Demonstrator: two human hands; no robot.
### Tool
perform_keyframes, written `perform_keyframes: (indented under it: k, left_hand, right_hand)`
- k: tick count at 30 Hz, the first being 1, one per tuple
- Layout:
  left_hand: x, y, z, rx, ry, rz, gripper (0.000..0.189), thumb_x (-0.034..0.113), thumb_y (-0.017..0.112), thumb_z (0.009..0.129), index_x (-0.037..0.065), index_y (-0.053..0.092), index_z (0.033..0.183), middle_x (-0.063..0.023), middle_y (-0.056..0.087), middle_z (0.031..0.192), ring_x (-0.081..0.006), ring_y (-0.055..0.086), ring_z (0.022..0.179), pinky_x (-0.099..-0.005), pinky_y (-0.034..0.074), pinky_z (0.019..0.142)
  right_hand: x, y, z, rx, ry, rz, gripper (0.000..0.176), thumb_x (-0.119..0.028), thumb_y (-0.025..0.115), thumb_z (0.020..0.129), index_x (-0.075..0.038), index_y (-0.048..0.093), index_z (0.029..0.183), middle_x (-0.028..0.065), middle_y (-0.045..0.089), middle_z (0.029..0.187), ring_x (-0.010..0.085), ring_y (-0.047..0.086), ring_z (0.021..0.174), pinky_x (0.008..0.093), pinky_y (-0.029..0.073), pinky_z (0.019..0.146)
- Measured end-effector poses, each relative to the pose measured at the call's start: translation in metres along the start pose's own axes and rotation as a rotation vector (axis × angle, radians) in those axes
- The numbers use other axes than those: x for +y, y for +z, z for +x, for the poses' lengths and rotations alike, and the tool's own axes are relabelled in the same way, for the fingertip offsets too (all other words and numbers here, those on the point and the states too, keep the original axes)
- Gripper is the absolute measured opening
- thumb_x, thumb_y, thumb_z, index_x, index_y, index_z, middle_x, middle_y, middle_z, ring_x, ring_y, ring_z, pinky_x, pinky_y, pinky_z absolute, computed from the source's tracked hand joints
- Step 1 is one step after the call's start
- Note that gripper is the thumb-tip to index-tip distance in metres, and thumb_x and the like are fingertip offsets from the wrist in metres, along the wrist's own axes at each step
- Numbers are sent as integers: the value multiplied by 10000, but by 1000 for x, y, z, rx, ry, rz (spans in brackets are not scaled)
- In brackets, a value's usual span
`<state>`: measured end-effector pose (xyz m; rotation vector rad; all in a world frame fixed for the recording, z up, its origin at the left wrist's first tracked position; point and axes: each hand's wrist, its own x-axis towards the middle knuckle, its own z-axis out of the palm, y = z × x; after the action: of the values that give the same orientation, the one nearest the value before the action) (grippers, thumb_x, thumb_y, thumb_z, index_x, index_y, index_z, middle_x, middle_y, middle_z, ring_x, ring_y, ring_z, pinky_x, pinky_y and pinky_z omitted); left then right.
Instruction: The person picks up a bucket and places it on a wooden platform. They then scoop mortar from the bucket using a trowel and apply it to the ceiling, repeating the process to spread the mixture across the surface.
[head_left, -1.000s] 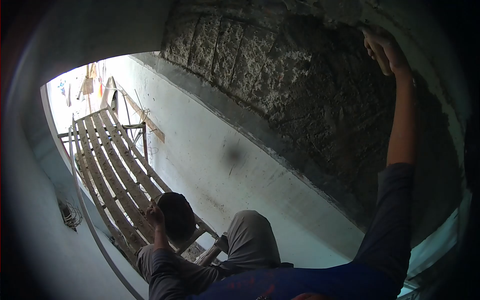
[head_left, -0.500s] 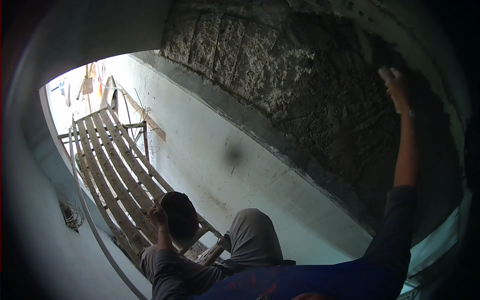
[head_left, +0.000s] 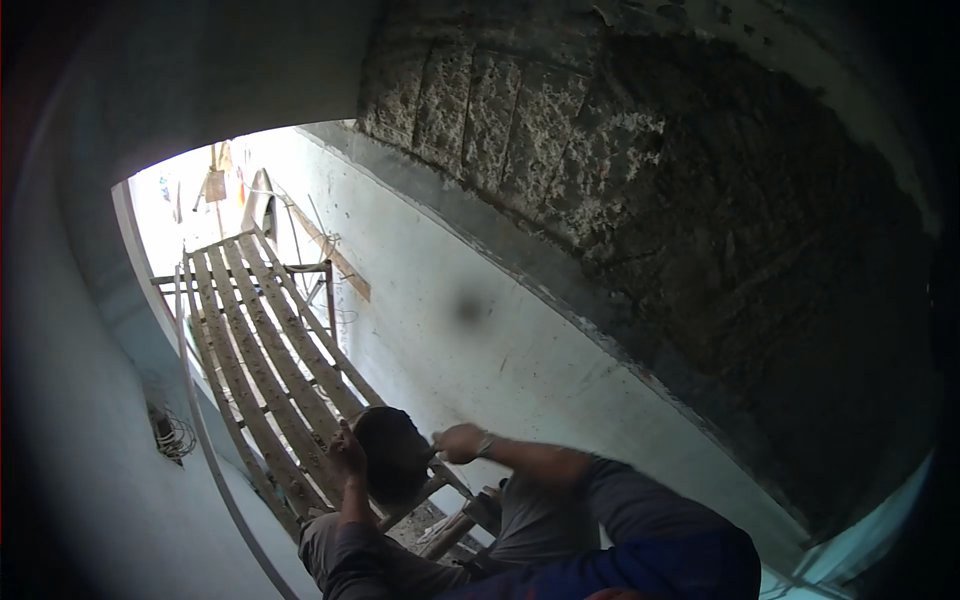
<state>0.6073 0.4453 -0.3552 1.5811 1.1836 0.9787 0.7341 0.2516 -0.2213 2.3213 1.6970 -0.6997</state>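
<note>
My left hand is closed on the near rim of a dark, round bowl-like container held above my lap. Its contents are too dark to make out. At the container's right edge is my right hand, closed, with a band at the wrist; whatever it grips is hidden. Above on the right, the sloping underside is rough and grooved at its left part, and covered with dark, wet-looking mortar farther right.
A slatted plank platform runs away toward a bright opening. A pale wall stands on the right, another on the left. A long pale pole or pipe curves along the left side. Coiled wires stick out of the left wall.
My right hand has come down from the dark sloping surface to the container's edge. My left hand still holds the container. The view has shifted slightly.
</note>
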Motion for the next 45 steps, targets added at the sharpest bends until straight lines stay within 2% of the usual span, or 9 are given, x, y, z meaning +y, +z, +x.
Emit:
perform_keyframes:
  k: [8,13,15,19,22,28,31,39,45]
  left_hand:
    - [13,-16,-15,-68,14,19,493,373,444,938,7,478,608,-106,437,514,-180,411,488,-367,330,499]
    - [21,-21,-22,-52,37,-13,511,366,444,939,13,448,569,-79,380,482,-144,361,467,-366,293,474]
    - [6,-13,-16,-22,67,-13,514,357,458,935,11,442,556,-79,371,470,-147,355,455,-370,282,467]
    - [5,-13,-16,-18,86,-68,520,340,469,932,6,444,534,-90,379,466,-180,367,434,-383,279,466]
    - [13,-13,-22,-4,130,-22,535,334,471,930,-1,434,514,-109,398,459,-222,382,422,-402,283,464]
    - [6,-19,-22,-55,5,-78,545,353,465,936,-1,460,522,-54,410,460,-135,378,442,-364,275,457]
    - [17,-25,-27,-58,-17,-75,537,368,464,935,4,470,541,-31,408,470,-101,369,467,-345,274,459]
    - [7,-28,-16,49,45,-88,506,367,459,939,23,485,569,-54,389,468,-124,371,491,-342,303,494]
    - [-6,-21,-6,83,26,-102,507,355,434,948,23,502,572,-87,436,497,-175,410,480,-363,327,516]
  right_hand:
    - [-7,83,70,13,156,-18,316,-301,530,806,-129,571,1068,169,641,937,325,632,898,447,490,783]
    - [11,30,42,-31,72,-280,244,-202,465,852,-148,604,1044,150,640,958,315,623,941,433,492,795]
    - [6,12,17,192,233,-68,238,-185,468,851,-132,609,1035,138,635,916,330,623,918,453,493,774]
    - [23,56,53,397,223,-667,166,-195,528,790,-117,612,910,98,633,805,228,651,757,443,491,596]
    - [7,94,62,403,75,-553,115,-210,599,715,-122,643,776,103,638,685,255,651,623,465,506,544]
    - [-6,90,47,-3,-81,-72,223,-254,595,734,-122,660,902,126,659,900,288,656,793,457,517,684]
    - [-12,134,66,181,-192,81,213,-258,564,756,-135,652,905,110,657,898,297,642,829,458,509,719]
    - [-13,166,62,258,-203,227,263,-337,538,794,-137,612,947,111,648,898,324,618,892,449,497,748]
    - [-21,80,-1,48,56,260,406,-404,583,743,-149,593,1058,160,639,958,335,615,899,443,494,762]
